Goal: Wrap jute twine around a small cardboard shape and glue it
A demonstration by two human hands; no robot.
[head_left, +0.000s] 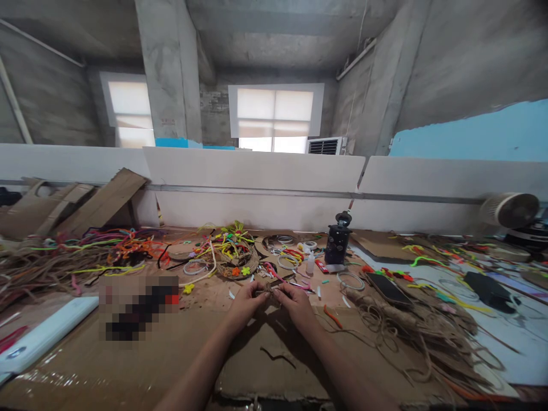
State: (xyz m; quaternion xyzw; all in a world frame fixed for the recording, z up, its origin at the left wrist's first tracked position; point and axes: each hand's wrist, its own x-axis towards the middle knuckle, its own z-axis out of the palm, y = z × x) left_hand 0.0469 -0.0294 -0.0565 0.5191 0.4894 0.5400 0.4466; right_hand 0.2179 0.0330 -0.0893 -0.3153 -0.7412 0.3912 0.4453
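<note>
In the middle of the head view, my left hand (247,303) and my right hand (296,302) meet just above the cardboard-covered table (252,374). Both pinch a small piece of brown jute twine (269,289), which looks looped or knotted between the fingertips. The fingers hide part of it, so its exact shape is unclear. A short dark strand (277,357) lies on the cardboard between my forearms. Past my fingers lie pens and small scraps, with a small clear bottle (310,264) standing among them.
Ahead is a woven ring (231,268) heaped with colourful pipe cleaners. A black tumbler (337,242) stands behind. To the right, a phone (389,289) rests by tangled jute twine (398,328). Cords pile up at left near a white device (49,337). A fan (511,211) stands far right.
</note>
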